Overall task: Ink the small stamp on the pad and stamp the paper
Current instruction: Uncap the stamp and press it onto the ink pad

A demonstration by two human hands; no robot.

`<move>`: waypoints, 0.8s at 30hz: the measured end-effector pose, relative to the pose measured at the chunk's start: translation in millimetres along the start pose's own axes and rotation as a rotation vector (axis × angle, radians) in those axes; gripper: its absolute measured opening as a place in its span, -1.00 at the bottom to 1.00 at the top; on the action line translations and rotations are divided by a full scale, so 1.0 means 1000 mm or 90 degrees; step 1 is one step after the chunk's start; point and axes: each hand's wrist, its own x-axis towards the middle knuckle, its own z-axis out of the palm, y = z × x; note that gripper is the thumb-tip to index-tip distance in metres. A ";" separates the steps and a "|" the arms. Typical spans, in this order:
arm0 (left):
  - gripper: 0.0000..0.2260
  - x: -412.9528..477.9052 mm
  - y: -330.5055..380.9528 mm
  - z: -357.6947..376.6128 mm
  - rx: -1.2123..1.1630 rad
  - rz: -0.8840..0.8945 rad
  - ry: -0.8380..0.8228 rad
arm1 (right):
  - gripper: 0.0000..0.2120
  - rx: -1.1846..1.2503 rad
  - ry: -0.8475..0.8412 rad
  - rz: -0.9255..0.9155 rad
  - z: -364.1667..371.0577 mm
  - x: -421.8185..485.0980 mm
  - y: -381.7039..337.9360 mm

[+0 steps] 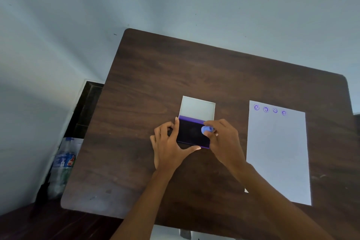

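An open ink pad (190, 132) lies in the middle of the brown table (155, 76), its dark inked face toward me and its white lid (197, 108) folded back behind it. My left hand (167, 146) braces the pad's left and front edges with thumb and forefinger. My right hand (224, 140) pinches a small round blue stamp (206, 130) over the pad's right part; whether it touches the ink I cannot tell. To the right lies a white sheet of paper (278, 154) with several purple round prints (270, 110) along its top edge.
The table's far edge meets a pale wall. Left of the table, on the floor, stand plastic bottles in a bag (64, 163) beside a dark wooden piece. The paper's lower part is unmarked.
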 end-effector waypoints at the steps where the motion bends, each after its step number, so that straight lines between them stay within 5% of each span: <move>1: -0.06 0.000 0.001 0.000 -0.002 -0.002 0.000 | -0.78 -0.023 -0.044 -0.025 0.000 0.000 0.004; 5: -0.04 0.000 0.000 -0.001 0.007 -0.006 -0.005 | -0.65 -0.127 -0.184 -0.115 0.010 -0.005 0.013; 10: -0.01 0.000 -0.002 0.001 0.014 -0.004 -0.007 | -0.53 -0.205 -0.145 -0.258 0.014 -0.011 0.024; 20: -0.04 0.000 -0.001 0.004 0.004 -0.006 0.011 | -0.63 -0.139 -0.013 -0.142 0.037 -0.017 0.018; 24: -0.05 -0.001 0.000 0.002 0.017 -0.003 0.009 | -0.59 -0.185 -0.103 -0.324 0.020 -0.002 0.029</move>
